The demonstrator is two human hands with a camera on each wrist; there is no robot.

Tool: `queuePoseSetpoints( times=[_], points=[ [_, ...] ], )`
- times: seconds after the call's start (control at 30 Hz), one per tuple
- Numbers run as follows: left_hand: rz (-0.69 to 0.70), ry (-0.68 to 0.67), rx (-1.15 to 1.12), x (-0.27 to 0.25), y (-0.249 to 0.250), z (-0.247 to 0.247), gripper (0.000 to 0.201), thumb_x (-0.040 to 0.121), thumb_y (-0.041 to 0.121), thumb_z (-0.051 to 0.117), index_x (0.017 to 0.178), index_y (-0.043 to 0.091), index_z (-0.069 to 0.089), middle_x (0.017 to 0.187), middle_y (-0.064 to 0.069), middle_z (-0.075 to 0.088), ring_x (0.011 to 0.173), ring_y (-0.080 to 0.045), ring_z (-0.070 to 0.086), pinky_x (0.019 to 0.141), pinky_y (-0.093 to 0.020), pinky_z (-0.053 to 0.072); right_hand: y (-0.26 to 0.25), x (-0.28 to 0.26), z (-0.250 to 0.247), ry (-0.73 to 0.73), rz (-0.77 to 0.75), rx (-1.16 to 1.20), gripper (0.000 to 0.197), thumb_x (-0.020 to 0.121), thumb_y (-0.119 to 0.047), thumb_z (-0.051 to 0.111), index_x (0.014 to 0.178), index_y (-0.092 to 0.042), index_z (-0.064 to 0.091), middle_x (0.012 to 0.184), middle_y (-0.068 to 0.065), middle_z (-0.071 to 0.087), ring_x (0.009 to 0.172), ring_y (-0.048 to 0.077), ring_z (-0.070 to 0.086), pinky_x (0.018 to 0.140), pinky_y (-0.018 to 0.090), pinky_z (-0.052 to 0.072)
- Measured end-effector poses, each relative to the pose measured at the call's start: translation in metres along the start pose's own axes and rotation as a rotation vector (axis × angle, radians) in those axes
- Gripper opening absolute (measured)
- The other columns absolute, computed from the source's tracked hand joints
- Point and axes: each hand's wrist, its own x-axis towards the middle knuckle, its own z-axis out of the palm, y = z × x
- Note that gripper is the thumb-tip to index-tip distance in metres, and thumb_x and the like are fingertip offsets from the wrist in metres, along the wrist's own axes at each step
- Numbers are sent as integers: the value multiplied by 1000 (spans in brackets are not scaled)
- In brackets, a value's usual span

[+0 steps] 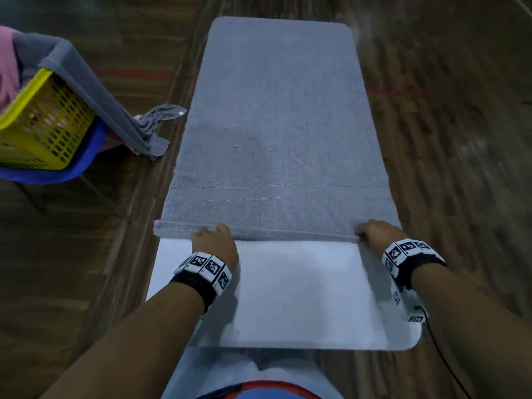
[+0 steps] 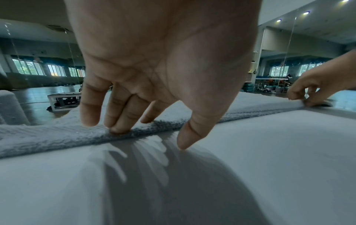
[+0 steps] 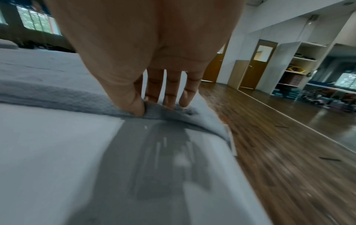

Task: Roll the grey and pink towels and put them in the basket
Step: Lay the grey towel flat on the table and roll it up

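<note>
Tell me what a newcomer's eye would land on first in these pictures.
First, the long grey towel spread flat down the white table, with the left hand and right hand at its near edge, which is turned over in a narrow fold. Next, at the far left, the yellow basket with another grey towel draped over its rim.

Both hands (image 1: 214, 243) on grey towel (image 1: 276, 125)

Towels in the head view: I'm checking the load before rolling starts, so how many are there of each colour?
Grey: 2, one flat on the table, one draped over the basket.
Pink: 1 visible, bunched in the basket.
Total: 3.
</note>
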Motion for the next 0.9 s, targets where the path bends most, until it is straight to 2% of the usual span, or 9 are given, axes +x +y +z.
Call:
queuePoseSetpoints(
  times=[0.1,0.17,0.33,0.4,0.5,0.67,0.73,0.8,0.9],
  points=[
    [-48,-5,38,-4,11,3,65,89,39,51,141,7,28,128,-22,55,119,-36,49,97,-41,43,25,-5,-2,-29,57,14,20,91,-13,49,104,-20,62,114,10,59,101,28,58,87,35,47],
    [-53,-9,53,-4,13,3,69,90,41,50,144,6,24,132,-25,52,123,-37,47,99,-41,43,37,-7,-3,-10,88,40,19,89,-8,48,100,-17,60,109,11,60,97,28,59,84,34,47],
    [-43,-9,64,-2,15,-1,72,89,43,51,144,6,25,134,-25,50,125,-39,46,101,-41,43,56,-7,-8,65,140,79,9,86,-12,49,90,-20,47,94,12,64,76,28,55,66,32,43],
    [-37,-15,67,-2,15,-2,72,89,42,50,144,5,24,134,-25,50,125,-39,45,102,-42,41,64,-7,-9,73,158,58,9,86,-15,50,92,-21,50,95,11,65,78,28,57,70,33,46],
    [-32,-20,70,-1,15,-1,77,88,43,50,147,4,19,136,-27,48,127,-40,43,104,-42,39,73,-4,-13,68,202,-40,17,88,-20,52,101,-28,61,105,6,66,96,28,61,77,32,45],
    [-28,-7,40,-1,13,4,78,85,46,51,145,6,21,133,-26,50,124,-38,44,100,-41,40,85,-2,-13,17,310,-76,24,86,-20,57,106,-29,67,121,6,57,116,29,51,98,40,40],
    [-25,10,50,-1,13,6,80,84,49,51,145,6,20,130,-23,53,122,-36,45,96,-39,42,93,-2,-13,14,294,-71,22,84,-17,59,103,-23,67,117,9,57,113,31,52,101,41,41],
    [-28,20,65,-1,14,8,84,84,51,52,146,5,19,130,-21,54,122,-35,45,95,-38,42,98,-4,-14,12,289,-54,19,84,-13,57,98,-20,68,110,11,61,107,31,56,99,44,43],
    [-34,28,61,1,14,10,86,84,52,51,147,5,17,133,-25,51,123,-37,44,97,-40,42,100,-6,-16,42,394,20,20,85,-13,51,96,-26,62,104,7,65,104,29,57,100,45,38]
  ],
)
